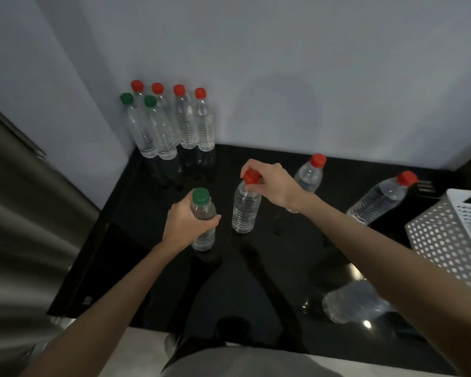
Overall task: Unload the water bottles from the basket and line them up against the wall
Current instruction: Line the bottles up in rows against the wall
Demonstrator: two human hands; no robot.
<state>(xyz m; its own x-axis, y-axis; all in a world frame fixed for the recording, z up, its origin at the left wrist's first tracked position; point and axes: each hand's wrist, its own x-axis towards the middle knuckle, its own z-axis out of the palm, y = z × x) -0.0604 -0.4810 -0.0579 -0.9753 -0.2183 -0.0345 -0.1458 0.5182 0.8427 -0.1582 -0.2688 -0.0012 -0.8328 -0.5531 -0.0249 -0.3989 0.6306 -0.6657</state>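
A pale wall [283, 63] fills the far half of the view, meeting a second wall at a corner on the far left. Below it lies a glossy black tabletop [256, 281], which mirrors whatever stands on it. At the right edge sits a white perforated basket [446, 240]; its inside is mostly out of view, so whether bottles remain in it cannot be told. In the far left corner six clear water bottles stand upright in a cluster [172, 123], four red-capped ones against the wall and two green-capped ones just in front, seemingly the line already begun. Three more bottles wait loose on the right: one red-capped near the far wall [309, 172], one red-capped beside the basket [378, 198], and one near the front edge, partly hidden under the right forearm [348, 303]. In the middle, two bare arms reach forward. The left hand [188, 225] is wrapped around the body of a green-capped bottle [203, 221], fingers curled closed on it, a firm hold suited to carrying it. The right hand [269, 186] pinches the red cap of another upright bottle [245, 205] from above, fingertips closed on the neck. Both bottles stand between basket and corner, likely on their way to join the row.
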